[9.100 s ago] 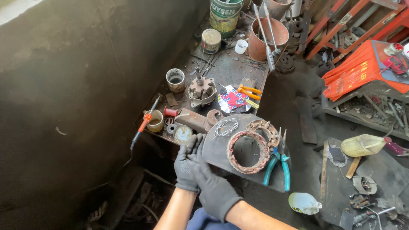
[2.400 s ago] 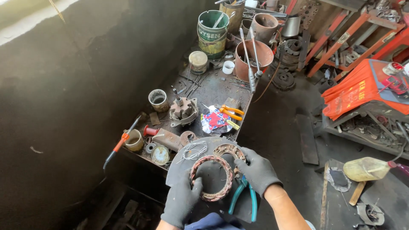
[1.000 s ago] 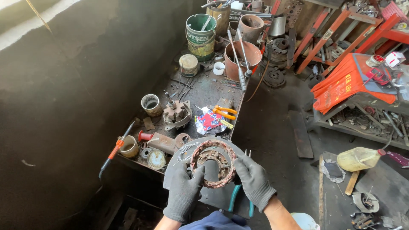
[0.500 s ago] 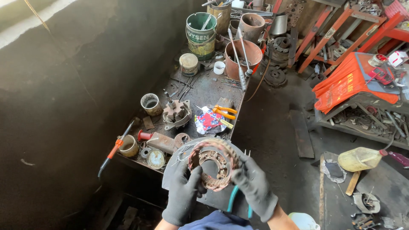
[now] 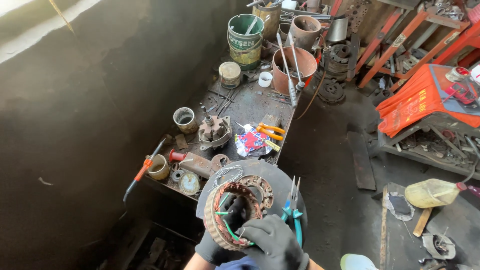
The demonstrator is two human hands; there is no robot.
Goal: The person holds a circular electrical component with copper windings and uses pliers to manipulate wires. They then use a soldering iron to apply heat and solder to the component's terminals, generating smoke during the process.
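In the head view, both gloved hands grip a round copper-wound stator (image 5: 231,214) tilted on edge above the dark disc (image 5: 272,182) at the near end of the surface (image 5: 250,107): the left hand (image 5: 216,245) cups it from below and the right hand (image 5: 272,242) closes over its near rim, by the green wire leads. Blue-handled pliers (image 5: 294,212) lie just beside it on the disc. By the look of it the winding is being turned over for inspection, and any further handling calls for a firm two-handed hold that keeps the leads unsnagged.

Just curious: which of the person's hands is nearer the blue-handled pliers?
Right. The right hand is beside the pliers, gripping the copper coil ring; the left hand is under the ring, farther away.
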